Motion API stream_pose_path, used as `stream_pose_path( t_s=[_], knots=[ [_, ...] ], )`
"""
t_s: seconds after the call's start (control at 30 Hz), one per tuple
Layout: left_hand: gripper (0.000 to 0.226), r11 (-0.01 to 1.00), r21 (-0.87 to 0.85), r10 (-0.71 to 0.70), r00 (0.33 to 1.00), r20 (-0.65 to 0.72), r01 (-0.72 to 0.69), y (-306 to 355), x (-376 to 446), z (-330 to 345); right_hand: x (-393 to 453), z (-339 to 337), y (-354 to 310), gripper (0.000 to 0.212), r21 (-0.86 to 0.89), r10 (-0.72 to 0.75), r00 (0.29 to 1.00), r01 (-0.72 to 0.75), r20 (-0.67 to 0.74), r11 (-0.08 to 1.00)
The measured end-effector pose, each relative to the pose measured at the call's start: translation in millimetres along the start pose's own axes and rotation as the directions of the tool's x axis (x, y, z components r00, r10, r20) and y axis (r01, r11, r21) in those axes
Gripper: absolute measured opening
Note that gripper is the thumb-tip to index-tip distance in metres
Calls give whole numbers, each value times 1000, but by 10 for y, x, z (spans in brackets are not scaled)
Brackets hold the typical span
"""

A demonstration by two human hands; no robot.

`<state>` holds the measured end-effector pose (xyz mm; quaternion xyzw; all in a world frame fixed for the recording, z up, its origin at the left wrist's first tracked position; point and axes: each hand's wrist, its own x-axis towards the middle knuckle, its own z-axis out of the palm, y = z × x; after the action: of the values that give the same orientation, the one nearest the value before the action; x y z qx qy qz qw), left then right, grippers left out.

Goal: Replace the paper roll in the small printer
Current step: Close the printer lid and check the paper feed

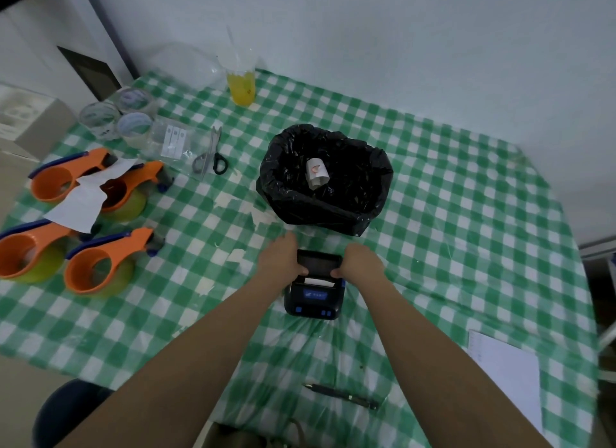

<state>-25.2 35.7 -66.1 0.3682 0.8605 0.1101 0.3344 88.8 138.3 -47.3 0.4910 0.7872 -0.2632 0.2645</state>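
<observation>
A small black printer (pixel 315 299) with blue buttons sits on the green checked tablecloth near the table's middle. Its lid (pixel 319 262) is tilted up at the far side, and a white paper roll (pixel 319 282) shows in the open bay. My left hand (pixel 281 256) holds the lid's left edge, thumb on its inner face. My right hand (pixel 361 259) holds the lid's right edge the same way. A used white paper roll (pixel 316 174) lies inside the black-lined bin (pixel 325 177) just behind the printer.
Several orange tape dispensers (pixel 100 264) and a white paper sheet (pixel 86 197) lie at the left. Scissors (pixel 211 156), plastic cups (pixel 115 117) and a yellow drink (pixel 241 87) stand at the back. A pen (pixel 340 396) and a white sheet (pixel 506 374) lie near the front right.
</observation>
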Motion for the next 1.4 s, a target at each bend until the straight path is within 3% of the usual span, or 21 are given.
stream_pose_path(
  t_s=[0.13, 0.27, 0.33, 0.43, 0.57, 0.77, 0.9, 1.07, 1.4],
  knots=[
    [56, 995, 84, -52, 998, 40, 49, 37, 61, 14, 16, -2, -43, 38, -55, 38, 999, -38, 9, 998],
    [55, 999, 33, -16, 999, 49, 14, 15, 49, -17, -20, 13, 10, 32, 25, -23, 1000, 23, -16, 999],
    [49, 997, -71, 10, 998, 56, -6, -50, 16, 2, -60, 114, 127, 26, 204, -45, 996, 60, -73, 977],
    [40, 923, -384, -9, 1000, 10, 12, -161, -130, 112, -205, 368, 350, 33, 553, 6, 983, 97, -182, 828],
    [30, 829, -554, -114, 993, -40, 73, -314, -373, 274, -430, 675, 535, 23, 718, 58, 971, 131, -232, 683],
    [54, 849, -528, 33, 999, 23, -16, -438, -673, 420, -526, 995, 600, 12, 752, 130, 963, 97, -238, 652],
    [56, 855, -514, 87, 996, 10, -69, -385, -687, 467, -604, 1071, 576, 18, 762, 116, 963, 115, -242, 637],
    [54, 872, -479, 77, 995, -58, -95, -388, -709, 541, -661, 1096, 617, 25, 801, 142, 965, 97, -221, 591],
    [61, 922, -369, 92, 992, -88, -118, -433, -725, 614, -639, 1152, 635, 28, 773, 105, 973, 95, -205, 628]
  ],
)
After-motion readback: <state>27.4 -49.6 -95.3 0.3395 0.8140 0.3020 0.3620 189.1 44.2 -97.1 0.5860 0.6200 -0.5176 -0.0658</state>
